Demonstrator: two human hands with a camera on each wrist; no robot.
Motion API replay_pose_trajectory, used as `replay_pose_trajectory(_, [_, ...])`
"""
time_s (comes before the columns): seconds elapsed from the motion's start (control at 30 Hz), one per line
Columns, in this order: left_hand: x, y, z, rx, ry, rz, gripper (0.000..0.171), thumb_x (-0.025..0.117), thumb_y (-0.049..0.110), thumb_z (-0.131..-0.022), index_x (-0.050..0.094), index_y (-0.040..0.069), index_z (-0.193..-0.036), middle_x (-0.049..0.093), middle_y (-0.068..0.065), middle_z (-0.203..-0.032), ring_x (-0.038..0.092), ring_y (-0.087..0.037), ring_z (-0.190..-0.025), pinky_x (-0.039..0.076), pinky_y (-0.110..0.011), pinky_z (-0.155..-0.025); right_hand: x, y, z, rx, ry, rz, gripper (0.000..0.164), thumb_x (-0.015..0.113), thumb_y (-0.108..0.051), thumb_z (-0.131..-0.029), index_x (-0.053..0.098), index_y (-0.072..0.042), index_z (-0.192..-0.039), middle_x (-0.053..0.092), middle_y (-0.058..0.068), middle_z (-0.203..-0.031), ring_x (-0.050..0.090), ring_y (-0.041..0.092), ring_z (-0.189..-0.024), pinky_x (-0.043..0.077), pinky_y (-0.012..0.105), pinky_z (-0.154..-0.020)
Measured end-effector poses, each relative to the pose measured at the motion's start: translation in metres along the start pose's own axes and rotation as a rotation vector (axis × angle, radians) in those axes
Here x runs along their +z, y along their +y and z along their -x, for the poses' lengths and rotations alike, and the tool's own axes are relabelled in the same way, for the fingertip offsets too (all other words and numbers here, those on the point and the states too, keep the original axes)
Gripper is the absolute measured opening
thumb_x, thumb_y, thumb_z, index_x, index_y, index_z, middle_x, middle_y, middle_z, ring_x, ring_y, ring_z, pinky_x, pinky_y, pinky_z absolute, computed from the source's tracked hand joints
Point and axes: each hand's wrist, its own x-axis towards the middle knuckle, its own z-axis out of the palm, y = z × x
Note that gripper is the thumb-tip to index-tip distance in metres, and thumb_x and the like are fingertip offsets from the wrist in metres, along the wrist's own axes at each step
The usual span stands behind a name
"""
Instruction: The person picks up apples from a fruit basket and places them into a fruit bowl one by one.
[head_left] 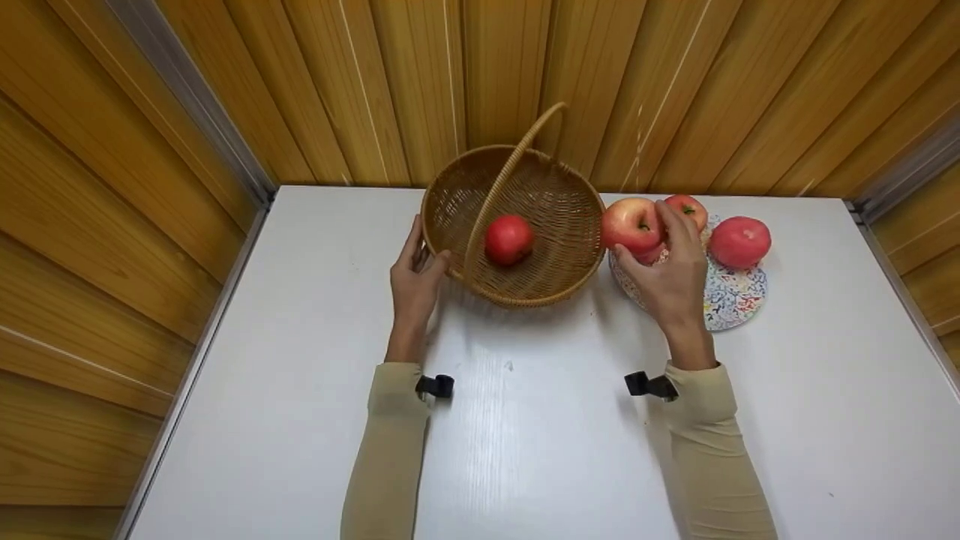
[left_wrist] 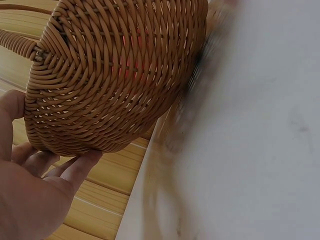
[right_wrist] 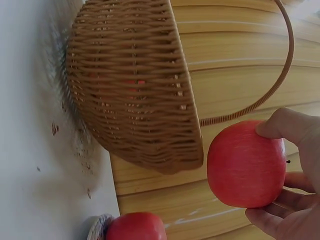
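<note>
A round wicker basket with an arched handle stands on the white table, and one red apple lies inside it. My left hand grips the basket's left rim, thumb at the edge and fingers along the outer wall. With its thumb and fingers my right hand holds a red-yellow apple just beside the basket's right rim. The held apple is above the table, close to the plate. Two more apples, one partly behind the right hand and one pinker, are on the patterned plate.
The speckled round plate sits right of the basket, partly hidden by the right hand. Wood-panelled walls rise behind the table and at its sides. Each sleeve cuff has a small black camera.
</note>
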Motion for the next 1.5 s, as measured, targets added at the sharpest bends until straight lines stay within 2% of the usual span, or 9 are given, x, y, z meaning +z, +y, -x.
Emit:
replay_pose_trajectory(0.27, [0.0, -0.001, -0.001, -0.008, 0.007, 0.022, 0.073, 0.068, -0.003, -0.099, 0.04, 0.012, -0.165, 0.04, -0.005, -0.167, 0.045, -0.025, -0.149, 0.048, -0.028, -0.111, -0.014, 0.012, -0.004, 0.094, 0.028, 0.009, 0.069, 0.088, -0.005, -0.085, 0.059, 0.006, -0.146, 0.058, 0.021, -0.147, 0.054, 0.029, -0.136, 0.043, 0.025, -0.114])
replay_pose_trajectory(0.47, [0.001, 0.001, -0.001, -0.01, 0.002, 0.037, 0.074, 0.069, -0.003, -0.099, 0.039, 0.012, -0.165, 0.038, -0.009, -0.168, 0.044, -0.029, -0.149, 0.047, -0.031, -0.112, -0.025, 0.02, -0.005, 0.177, 0.038, 0.007, 0.07, 0.088, -0.008, -0.086, 0.058, 0.002, -0.149, 0.058, 0.016, -0.146, 0.056, 0.026, -0.134, 0.045, 0.03, -0.114])
replay_pose_trajectory(0.7, [0.0, 0.002, 0.001, 0.006, 0.003, -0.026, 0.072, 0.071, 0.003, -0.101, 0.041, 0.016, -0.165, 0.041, -0.003, -0.166, 0.046, -0.025, -0.148, 0.05, -0.032, -0.11, -0.035, 0.029, -0.004, 0.216, 0.068, 0.012, 0.07, 0.088, -0.011, -0.087, 0.058, 0.004, -0.148, 0.057, 0.019, -0.144, 0.056, 0.027, -0.131, 0.048, 0.03, -0.112])
replay_pose_trajectory(0.93, [0.001, 0.0, 0.001, 0.001, 0.01, -0.035, 0.073, 0.07, 0.003, -0.1, 0.04, 0.015, -0.165, 0.04, -0.003, -0.167, 0.046, -0.024, -0.148, 0.049, -0.031, -0.11, -0.041, 0.037, -0.005, 0.298, 0.059, 0.022, 0.074, 0.087, -0.014, -0.089, 0.053, 0.002, -0.153, 0.054, 0.019, -0.143, 0.057, 0.027, -0.13, 0.05, 0.033, -0.11])
replay_pose_trajectory(1.1, [0.001, 0.001, 0.002, -0.009, 0.01, -0.02, 0.073, 0.07, 0.003, -0.1, 0.04, 0.016, -0.165, 0.04, -0.003, -0.167, 0.047, -0.025, -0.148, 0.052, -0.03, -0.107, -0.045, 0.043, -0.005, 0.353, 0.057, 0.07, 0.075, 0.086, -0.019, -0.091, 0.052, 0.0, -0.155, 0.054, 0.017, -0.145, 0.056, 0.026, -0.129, 0.052, 0.03, -0.108])
replay_pose_trajectory(1.5, [0.001, -0.001, 0.001, -0.004, 0.007, 0.004, 0.072, 0.07, 0.003, -0.1, 0.04, 0.013, -0.165, 0.039, -0.004, -0.167, 0.046, -0.027, -0.148, 0.051, -0.031, -0.108, -0.055, 0.058, -0.003, 0.442, 0.057, 0.082, 0.073, 0.083, -0.02, -0.094, 0.05, -0.005, -0.157, 0.051, 0.013, -0.152, 0.048, 0.025, -0.141, 0.042, 0.031, -0.117])
